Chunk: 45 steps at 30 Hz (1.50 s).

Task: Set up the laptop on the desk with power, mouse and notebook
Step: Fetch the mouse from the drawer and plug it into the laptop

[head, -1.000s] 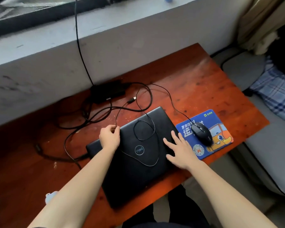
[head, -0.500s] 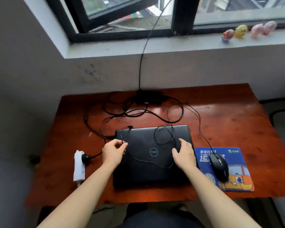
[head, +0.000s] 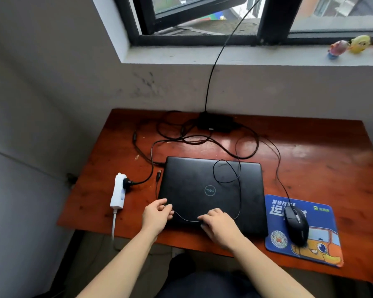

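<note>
Pinching the thin mouse cable (head: 239, 190) at the closed laptop's (head: 211, 192) near-left corner, the left hand (head: 156, 216) grasps it; the right hand (head: 219, 224) rests loosely curled, holding nothing, on the lid near the desk's (head: 310, 160) front edge. Judged step: connecting the mouse (head: 295, 224); next, guide the loose plug (head: 159, 174) into a side port.
</note>
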Available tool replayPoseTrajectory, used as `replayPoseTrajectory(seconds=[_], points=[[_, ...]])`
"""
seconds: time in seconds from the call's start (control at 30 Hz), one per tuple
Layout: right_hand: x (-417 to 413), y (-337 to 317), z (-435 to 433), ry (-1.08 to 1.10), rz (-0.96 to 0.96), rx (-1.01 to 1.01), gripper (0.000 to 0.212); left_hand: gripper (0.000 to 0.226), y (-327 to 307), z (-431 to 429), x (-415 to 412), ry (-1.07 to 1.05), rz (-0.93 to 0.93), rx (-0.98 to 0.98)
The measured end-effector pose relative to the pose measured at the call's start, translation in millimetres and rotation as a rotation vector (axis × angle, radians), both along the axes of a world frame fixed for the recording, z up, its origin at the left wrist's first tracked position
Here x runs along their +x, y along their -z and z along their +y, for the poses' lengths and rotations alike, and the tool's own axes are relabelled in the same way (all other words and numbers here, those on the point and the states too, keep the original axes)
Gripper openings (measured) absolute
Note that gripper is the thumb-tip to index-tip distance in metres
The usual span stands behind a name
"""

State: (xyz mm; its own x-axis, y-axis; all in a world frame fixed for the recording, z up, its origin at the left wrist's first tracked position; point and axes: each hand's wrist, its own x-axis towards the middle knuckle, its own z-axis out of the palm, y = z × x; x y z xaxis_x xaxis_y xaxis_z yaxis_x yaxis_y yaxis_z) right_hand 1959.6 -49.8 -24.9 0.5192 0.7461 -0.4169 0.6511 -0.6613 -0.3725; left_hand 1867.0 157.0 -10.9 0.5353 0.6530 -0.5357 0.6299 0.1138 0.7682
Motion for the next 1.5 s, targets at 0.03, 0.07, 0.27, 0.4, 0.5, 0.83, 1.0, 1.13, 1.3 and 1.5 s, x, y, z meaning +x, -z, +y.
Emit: replayPoseTrajectory(seconds=[0.03,0.07,0.27,0.4,0.5,0.83,1.0,1.13,1.3,1.5], points=[[2,0,-4,0.01,-0.022,-0.013,0.039,0.033,1,1,2,0.066,0.039,0.021],[5,0,-8,0.037,-0.028,-0.025,0.039,0.033,0,2,4,0.162,0.082,0.074],[33,-7,-37,0.253,-0.079,-0.08,0.036,0.032,2,20,22,0.856,0.379,0.622],[57,-16,-46,0.443,-0.134,-0.111,0.036,0.02,9,39,39,0.926,0.402,0.713],[77,-24,-49,0.552,-0.187,-0.153,0.035,0.02,17,61,46,0.857,0.383,0.756],[84,-30,17,0.68,-0.195,-0.042,0.065,0.019,33,113,56,0.122,0.089,0.104],[63,-20,62,0.548,-0.203,-0.099,0.085,0.021,44,127,48,-0.183,-0.026,-0.371],[45,-14,80,0.467,-0.192,-0.078,0.088,0.031,45,132,40,-0.283,-0.055,-0.499],[30,-5,85,0.227,-0.221,0.013,0.087,0.018,43,133,30,-0.31,-0.034,-0.586],[28,6,86,0.091,-0.181,0.021,0.078,0.042,39,130,13,-0.533,0.041,-0.424]])
